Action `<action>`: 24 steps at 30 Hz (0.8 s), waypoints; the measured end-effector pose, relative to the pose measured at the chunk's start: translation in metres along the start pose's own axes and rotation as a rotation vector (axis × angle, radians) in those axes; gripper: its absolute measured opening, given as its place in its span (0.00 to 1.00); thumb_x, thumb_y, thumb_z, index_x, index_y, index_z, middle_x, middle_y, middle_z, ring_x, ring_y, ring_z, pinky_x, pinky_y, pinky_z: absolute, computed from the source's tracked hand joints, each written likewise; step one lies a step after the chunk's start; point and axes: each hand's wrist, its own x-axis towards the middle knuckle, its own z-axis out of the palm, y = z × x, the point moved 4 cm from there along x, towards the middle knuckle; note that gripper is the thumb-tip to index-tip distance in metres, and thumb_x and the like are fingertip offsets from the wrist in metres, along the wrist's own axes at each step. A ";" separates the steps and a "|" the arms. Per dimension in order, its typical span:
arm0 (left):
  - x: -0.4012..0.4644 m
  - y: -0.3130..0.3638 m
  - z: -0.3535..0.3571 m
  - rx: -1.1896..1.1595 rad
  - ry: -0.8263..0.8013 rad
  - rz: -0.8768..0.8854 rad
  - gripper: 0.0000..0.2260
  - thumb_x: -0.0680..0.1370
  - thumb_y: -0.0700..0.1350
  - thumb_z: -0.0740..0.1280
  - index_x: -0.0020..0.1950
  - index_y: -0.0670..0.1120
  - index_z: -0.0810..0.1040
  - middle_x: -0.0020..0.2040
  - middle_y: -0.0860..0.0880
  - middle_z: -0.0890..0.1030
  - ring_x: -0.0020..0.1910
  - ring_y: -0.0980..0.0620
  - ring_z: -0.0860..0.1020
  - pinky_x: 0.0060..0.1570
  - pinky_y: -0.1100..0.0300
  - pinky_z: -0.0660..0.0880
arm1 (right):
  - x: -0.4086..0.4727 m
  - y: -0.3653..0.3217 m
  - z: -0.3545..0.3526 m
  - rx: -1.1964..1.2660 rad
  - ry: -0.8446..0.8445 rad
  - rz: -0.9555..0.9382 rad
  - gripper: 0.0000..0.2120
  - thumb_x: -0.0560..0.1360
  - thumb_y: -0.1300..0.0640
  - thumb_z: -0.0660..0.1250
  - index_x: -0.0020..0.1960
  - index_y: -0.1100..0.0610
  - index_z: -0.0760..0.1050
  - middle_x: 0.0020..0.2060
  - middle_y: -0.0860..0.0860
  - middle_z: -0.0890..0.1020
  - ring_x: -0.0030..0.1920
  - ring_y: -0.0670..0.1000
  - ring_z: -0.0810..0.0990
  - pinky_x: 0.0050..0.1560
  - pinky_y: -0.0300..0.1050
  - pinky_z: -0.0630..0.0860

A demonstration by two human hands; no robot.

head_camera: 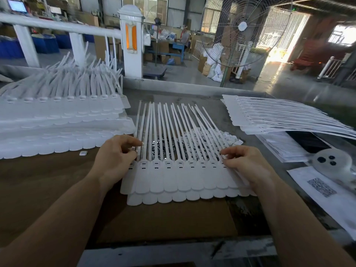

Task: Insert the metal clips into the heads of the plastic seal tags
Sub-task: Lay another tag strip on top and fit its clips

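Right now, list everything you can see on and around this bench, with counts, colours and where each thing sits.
Seal tag strips: two overlapping, white, centre, on the cardboard.
Metal clips: a pile, too many to count, silvery, under the tag tails.
Stacked tags: large stack, white, left.
Flat tags: one stack, white, right.
Loose small piece: one, white, on the cardboard at left.
Printed sheets: several, white, far right.
Cardboard: one sheet, brown, over the bench.
Fan: one, wire-caged, behind the bench.
Left hand: pinches a tail at the strip's left end.
Right hand: fingers on the strip's right end.
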 end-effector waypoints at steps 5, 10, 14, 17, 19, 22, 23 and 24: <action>0.000 0.000 -0.001 -0.012 -0.003 0.002 0.13 0.75 0.35 0.65 0.47 0.54 0.78 0.47 0.51 0.78 0.43 0.58 0.75 0.39 0.69 0.67 | 0.004 -0.006 0.001 -0.046 -0.002 0.043 0.10 0.69 0.70 0.71 0.41 0.55 0.80 0.35 0.51 0.75 0.35 0.47 0.73 0.33 0.34 0.70; 0.001 0.000 0.000 -0.021 -0.001 -0.006 0.13 0.75 0.35 0.65 0.47 0.53 0.78 0.44 0.51 0.77 0.42 0.58 0.74 0.39 0.68 0.68 | 0.003 -0.002 0.000 -0.038 -0.007 0.037 0.09 0.70 0.68 0.71 0.42 0.55 0.80 0.37 0.51 0.77 0.37 0.48 0.75 0.36 0.35 0.72; 0.001 0.000 -0.001 -0.007 0.006 -0.002 0.12 0.75 0.35 0.65 0.49 0.51 0.79 0.45 0.51 0.77 0.42 0.58 0.74 0.40 0.67 0.68 | 0.002 0.002 -0.002 0.024 0.007 0.036 0.07 0.73 0.65 0.68 0.43 0.54 0.81 0.40 0.48 0.81 0.40 0.46 0.77 0.39 0.35 0.73; 0.000 -0.001 -0.001 -0.005 0.008 -0.001 0.12 0.75 0.35 0.65 0.49 0.52 0.79 0.45 0.51 0.77 0.42 0.59 0.75 0.39 0.68 0.68 | 0.002 0.003 -0.002 0.026 0.021 0.043 0.09 0.73 0.66 0.67 0.43 0.53 0.81 0.40 0.48 0.81 0.39 0.46 0.77 0.38 0.36 0.73; 0.000 -0.002 0.000 -0.005 0.011 -0.003 0.11 0.75 0.35 0.66 0.49 0.52 0.79 0.44 0.51 0.77 0.42 0.58 0.75 0.39 0.68 0.68 | 0.002 0.003 -0.002 0.020 0.021 0.044 0.10 0.72 0.67 0.66 0.43 0.54 0.81 0.40 0.50 0.80 0.39 0.47 0.75 0.40 0.38 0.73; 0.001 -0.002 0.000 -0.007 0.010 -0.003 0.12 0.75 0.35 0.66 0.48 0.53 0.79 0.45 0.52 0.77 0.43 0.58 0.75 0.39 0.68 0.68 | 0.001 0.002 -0.002 0.020 0.001 0.036 0.12 0.71 0.70 0.66 0.44 0.54 0.81 0.39 0.51 0.79 0.40 0.47 0.75 0.42 0.37 0.73; 0.001 -0.003 0.000 -0.013 0.008 -0.003 0.12 0.75 0.35 0.65 0.47 0.54 0.78 0.46 0.52 0.78 0.44 0.58 0.75 0.39 0.68 0.68 | 0.000 0.001 -0.002 0.020 -0.006 0.030 0.12 0.71 0.70 0.66 0.44 0.55 0.81 0.39 0.51 0.78 0.40 0.46 0.75 0.42 0.36 0.73; 0.001 -0.003 0.000 -0.017 0.006 -0.003 0.13 0.75 0.35 0.65 0.46 0.55 0.78 0.46 0.51 0.78 0.44 0.58 0.75 0.39 0.68 0.68 | 0.000 0.000 -0.002 0.018 -0.012 0.027 0.13 0.71 0.71 0.66 0.44 0.55 0.81 0.39 0.51 0.78 0.40 0.46 0.75 0.42 0.36 0.73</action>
